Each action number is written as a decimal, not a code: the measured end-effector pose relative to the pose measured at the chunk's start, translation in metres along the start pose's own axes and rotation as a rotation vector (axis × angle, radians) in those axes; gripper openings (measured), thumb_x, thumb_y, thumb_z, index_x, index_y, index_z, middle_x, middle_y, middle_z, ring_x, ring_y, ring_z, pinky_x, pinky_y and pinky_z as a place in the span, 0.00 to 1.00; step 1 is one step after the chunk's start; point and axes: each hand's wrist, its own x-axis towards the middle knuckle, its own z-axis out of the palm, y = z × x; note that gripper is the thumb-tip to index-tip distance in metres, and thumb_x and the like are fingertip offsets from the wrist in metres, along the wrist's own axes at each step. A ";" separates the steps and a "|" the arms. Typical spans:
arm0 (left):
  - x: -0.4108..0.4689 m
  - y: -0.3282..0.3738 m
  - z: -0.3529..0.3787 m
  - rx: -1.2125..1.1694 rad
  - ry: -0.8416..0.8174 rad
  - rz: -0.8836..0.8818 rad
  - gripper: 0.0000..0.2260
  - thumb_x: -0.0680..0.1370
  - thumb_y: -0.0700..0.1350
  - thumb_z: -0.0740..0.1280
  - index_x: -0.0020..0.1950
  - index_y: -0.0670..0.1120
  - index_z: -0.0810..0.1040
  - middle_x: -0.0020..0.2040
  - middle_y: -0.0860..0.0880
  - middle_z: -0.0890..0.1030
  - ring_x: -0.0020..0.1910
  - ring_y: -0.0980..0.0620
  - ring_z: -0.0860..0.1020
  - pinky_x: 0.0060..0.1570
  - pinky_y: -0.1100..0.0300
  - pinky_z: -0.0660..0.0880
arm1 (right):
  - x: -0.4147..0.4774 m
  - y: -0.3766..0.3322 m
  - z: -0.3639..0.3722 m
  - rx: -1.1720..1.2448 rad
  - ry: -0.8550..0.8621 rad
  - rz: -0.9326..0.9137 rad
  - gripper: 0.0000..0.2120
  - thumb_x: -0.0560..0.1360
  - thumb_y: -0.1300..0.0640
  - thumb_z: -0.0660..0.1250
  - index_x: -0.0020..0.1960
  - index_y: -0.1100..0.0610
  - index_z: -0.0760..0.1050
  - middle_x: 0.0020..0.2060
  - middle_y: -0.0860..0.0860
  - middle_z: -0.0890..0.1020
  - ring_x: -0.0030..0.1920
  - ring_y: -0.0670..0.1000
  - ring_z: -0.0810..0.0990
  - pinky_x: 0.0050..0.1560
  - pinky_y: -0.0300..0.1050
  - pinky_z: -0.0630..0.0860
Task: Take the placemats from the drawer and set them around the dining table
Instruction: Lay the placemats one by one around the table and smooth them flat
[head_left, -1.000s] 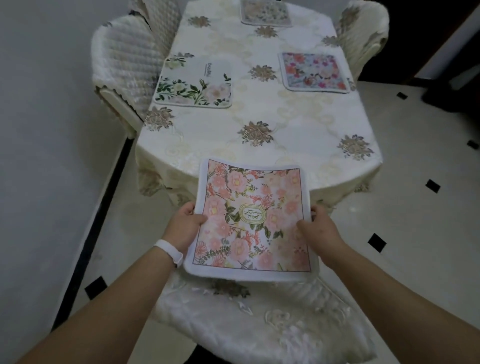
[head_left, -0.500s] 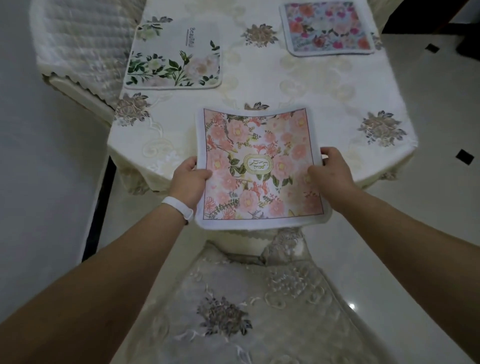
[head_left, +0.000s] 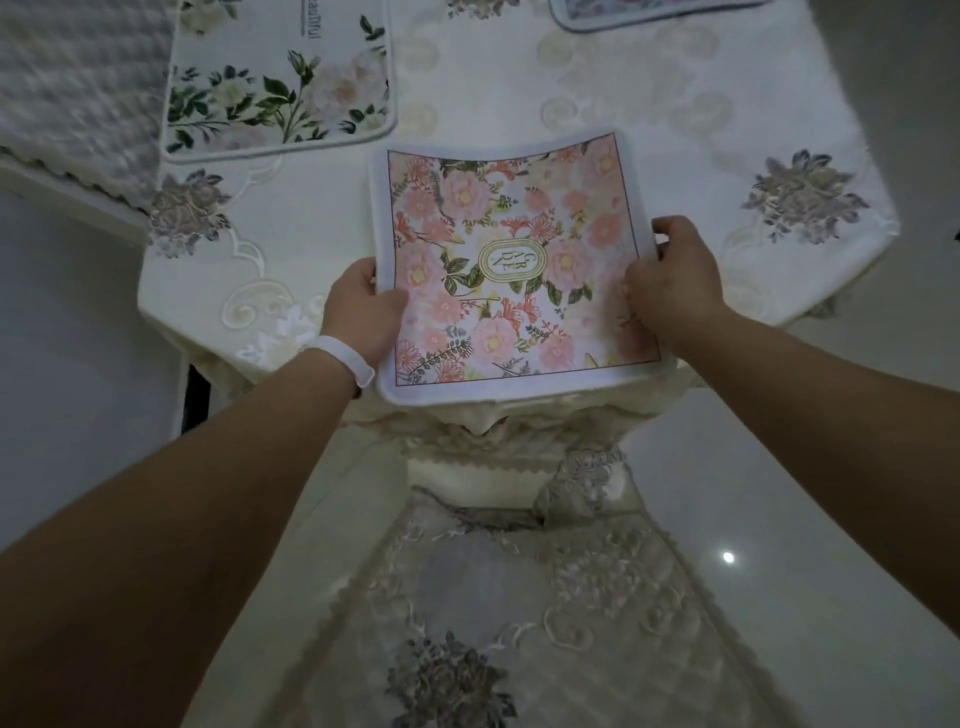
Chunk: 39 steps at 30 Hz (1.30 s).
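A pink floral placemat (head_left: 511, 270) with a white border lies over the near end of the dining table (head_left: 675, 156), its front edge reaching the table's rim. My left hand (head_left: 361, 312) grips its left edge, thumb on top. My right hand (head_left: 672, 280) grips its right edge. A white placemat with green leaves (head_left: 280, 78) lies flat at the table's left side. Only a corner of a blue-bordered placemat (head_left: 623, 13) shows at the top right.
A chair with an embroidered cream cover (head_left: 493, 597) stands right under me, against the table's near end. Another covered chair (head_left: 67, 93) stands at the table's left. Glossy white floor (head_left: 779, 467) lies to the right, a pale wall on the left.
Both hands have carried the pink placemat forward from above the chair to over the table's near end. The view has moved closer to the table.
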 end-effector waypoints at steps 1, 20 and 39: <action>0.003 0.000 0.001 0.016 0.007 0.021 0.12 0.76 0.39 0.64 0.59 0.47 0.78 0.49 0.48 0.81 0.46 0.49 0.80 0.47 0.56 0.79 | 0.003 0.002 0.002 0.000 0.008 -0.005 0.22 0.75 0.61 0.60 0.70 0.54 0.67 0.54 0.51 0.79 0.46 0.53 0.78 0.45 0.44 0.74; 0.047 -0.009 0.046 0.721 -0.001 0.608 0.23 0.78 0.50 0.59 0.71 0.42 0.67 0.73 0.38 0.65 0.72 0.38 0.62 0.71 0.41 0.60 | 0.029 -0.009 0.056 -0.577 -0.099 -0.599 0.27 0.79 0.47 0.58 0.75 0.55 0.62 0.76 0.58 0.61 0.76 0.59 0.58 0.76 0.59 0.52; 0.132 0.028 0.075 0.982 -0.027 0.476 0.31 0.78 0.65 0.45 0.79 0.55 0.49 0.80 0.50 0.47 0.78 0.48 0.45 0.75 0.44 0.45 | 0.113 -0.038 0.077 -0.753 -0.162 -0.521 0.35 0.77 0.33 0.43 0.80 0.47 0.45 0.80 0.49 0.46 0.80 0.55 0.44 0.77 0.58 0.41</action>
